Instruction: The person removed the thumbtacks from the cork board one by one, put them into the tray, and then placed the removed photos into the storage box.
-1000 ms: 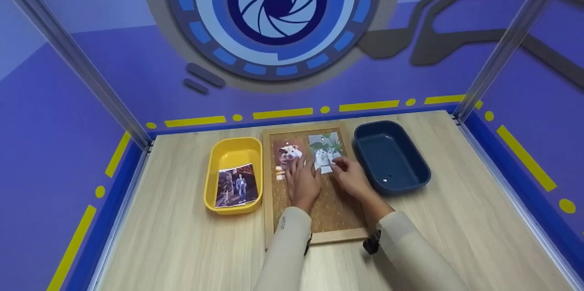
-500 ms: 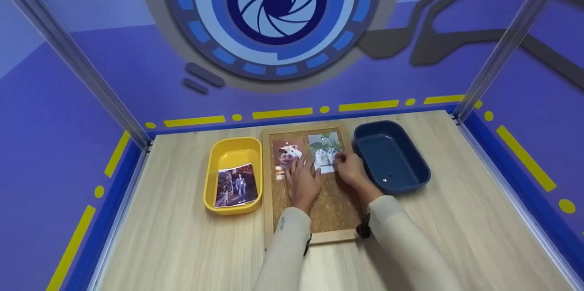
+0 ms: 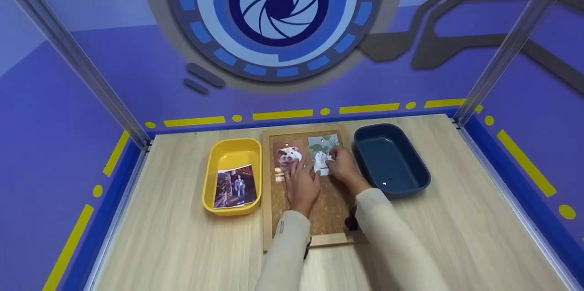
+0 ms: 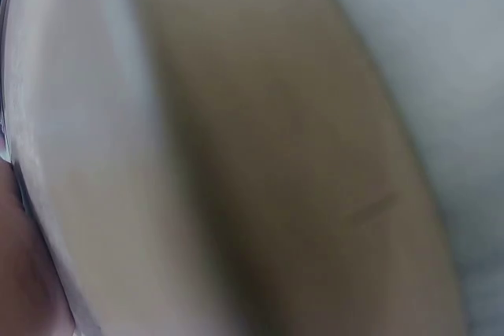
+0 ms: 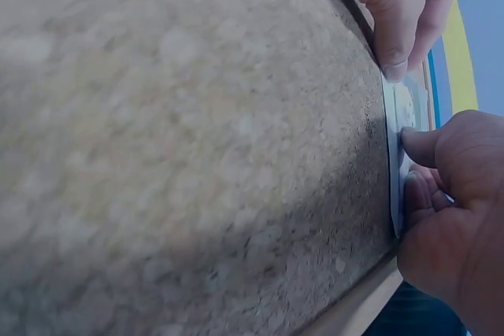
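Note:
On a wood-framed cork board (image 3: 326, 211) lie two photos. The left photo (image 3: 288, 154) shows a hamster; the right photo (image 3: 319, 156) shows white animals under green leaves. A small pin shows near the top of each. My left hand (image 3: 303, 188) rests flat across the lower parts of both photos, and its thumb touches an edge of the right photo in the right wrist view. My right hand (image 3: 345, 168) has bent fingers over that photo's right side. Its thumb (image 5: 421, 145) touches the photo; whether something is between the fingers is hidden. The left wrist view is mostly blurred cloth.
A yellow tray (image 3: 210, 181) left of the board holds printed photos, the top one (image 3: 236, 187) showing a standing person. A dark blue tray (image 3: 415, 168) stands close on the right, with small shiny bits inside. Purple walls enclose the wooden table (image 3: 173, 236).
My right hand has moved from the right photo's lower right corner up and inward along its right side, covering more of it. The left hand has stayed in place.

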`<state>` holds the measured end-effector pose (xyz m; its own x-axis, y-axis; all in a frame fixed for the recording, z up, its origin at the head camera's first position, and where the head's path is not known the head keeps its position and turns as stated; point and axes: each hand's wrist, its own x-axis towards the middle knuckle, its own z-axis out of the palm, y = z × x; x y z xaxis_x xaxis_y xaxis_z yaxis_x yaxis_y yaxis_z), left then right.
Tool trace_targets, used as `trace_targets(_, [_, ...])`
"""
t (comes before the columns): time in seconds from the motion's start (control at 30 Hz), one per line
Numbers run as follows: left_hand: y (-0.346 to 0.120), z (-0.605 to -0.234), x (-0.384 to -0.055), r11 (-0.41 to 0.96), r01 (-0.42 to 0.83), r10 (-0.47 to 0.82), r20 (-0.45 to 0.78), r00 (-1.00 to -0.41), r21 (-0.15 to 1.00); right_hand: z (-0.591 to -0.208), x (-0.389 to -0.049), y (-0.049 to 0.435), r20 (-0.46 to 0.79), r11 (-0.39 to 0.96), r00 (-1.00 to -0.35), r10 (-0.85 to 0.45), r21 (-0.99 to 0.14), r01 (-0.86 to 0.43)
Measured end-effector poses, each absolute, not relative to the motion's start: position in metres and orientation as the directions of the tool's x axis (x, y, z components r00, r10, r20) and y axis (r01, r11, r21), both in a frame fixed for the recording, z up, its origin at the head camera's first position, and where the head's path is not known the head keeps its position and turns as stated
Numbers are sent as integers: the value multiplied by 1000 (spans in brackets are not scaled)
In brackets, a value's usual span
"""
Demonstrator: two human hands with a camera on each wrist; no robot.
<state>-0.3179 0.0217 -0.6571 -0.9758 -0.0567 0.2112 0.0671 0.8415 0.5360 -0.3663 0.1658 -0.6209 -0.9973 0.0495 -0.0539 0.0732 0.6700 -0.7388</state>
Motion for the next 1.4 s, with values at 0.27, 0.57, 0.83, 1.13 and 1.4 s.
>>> trace_targets(0.27, [21, -657, -318, 858, 68, -56, 224, -973, 510, -624, -375, 157, -46, 608, -995, 92, -788, 92])
trace_targets(0.57, [17, -661, -316, 855, 71, -53, 222, -974, 514, -628, -383, 149, -61, 611, -991, 116, -782, 120])
trace_targets(0.83, [18, -656, -317, 849, 84, -54, 243, -968, 522, -626, -386, 146, -11, 608, -993, 117, -790, 81])
trace_targets(1.13, [20, -653, -316, 850, 85, -56, 250, -967, 520, -623, -393, 148, -27, 632, -993, 111, -769, 91])
trace_targets(1.4, [19, -655, -317, 852, 77, -55, 236, -970, 517, -623, -401, 146, -92, 626, -991, 101, -768, 136])
